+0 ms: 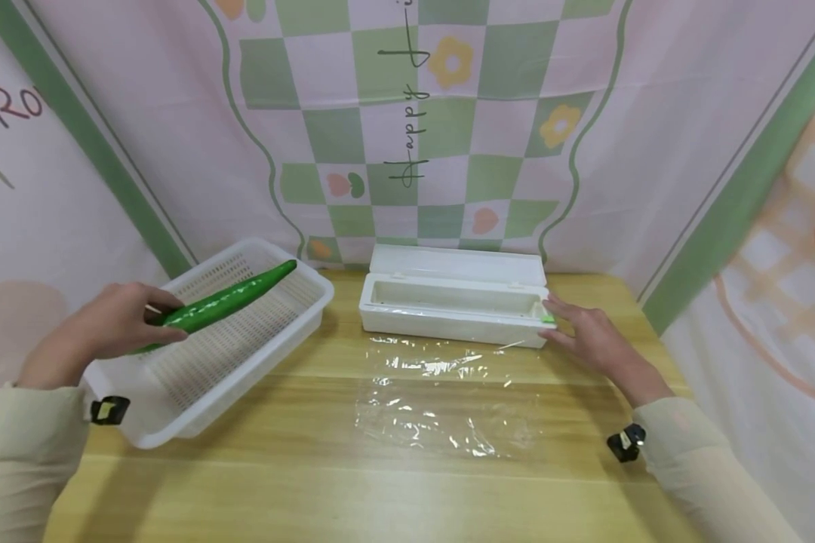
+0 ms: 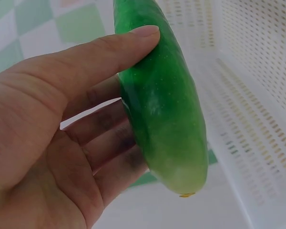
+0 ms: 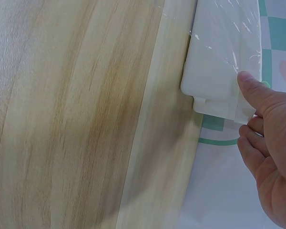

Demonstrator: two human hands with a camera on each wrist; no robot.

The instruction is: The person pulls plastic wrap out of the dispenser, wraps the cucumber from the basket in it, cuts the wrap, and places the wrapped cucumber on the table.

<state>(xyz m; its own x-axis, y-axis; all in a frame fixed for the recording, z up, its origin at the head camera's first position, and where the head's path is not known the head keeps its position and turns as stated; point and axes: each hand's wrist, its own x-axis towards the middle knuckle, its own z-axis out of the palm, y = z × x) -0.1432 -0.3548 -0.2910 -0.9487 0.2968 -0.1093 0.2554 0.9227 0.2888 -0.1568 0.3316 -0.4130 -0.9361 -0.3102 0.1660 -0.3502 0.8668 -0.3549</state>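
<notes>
My left hand (image 1: 125,320) grips a long green cucumber (image 1: 231,302) near its thick end, above a white perforated basket (image 1: 315,309). In the left wrist view the thumb lies across the cucumber (image 2: 169,109), with the fingers on its other side. At the table's back, a white cling film dispenser (image 1: 448,326) stands with its lid (image 1: 458,264) raised. My right hand (image 1: 594,343) holds the dispenser's right end, thumb at the front. In the right wrist view, part of the fingers is hidden behind the dispenser (image 3: 219,57). Clear film (image 1: 448,407) lies spread from the dispenser over the table.
The wooden table (image 1: 380,498) extends in front of the dispenser and film. A printed cloth (image 1: 448,136) with green checks hangs right behind the table, and more cloth hangs at both sides. The basket stands tilted in angle at the table's left.
</notes>
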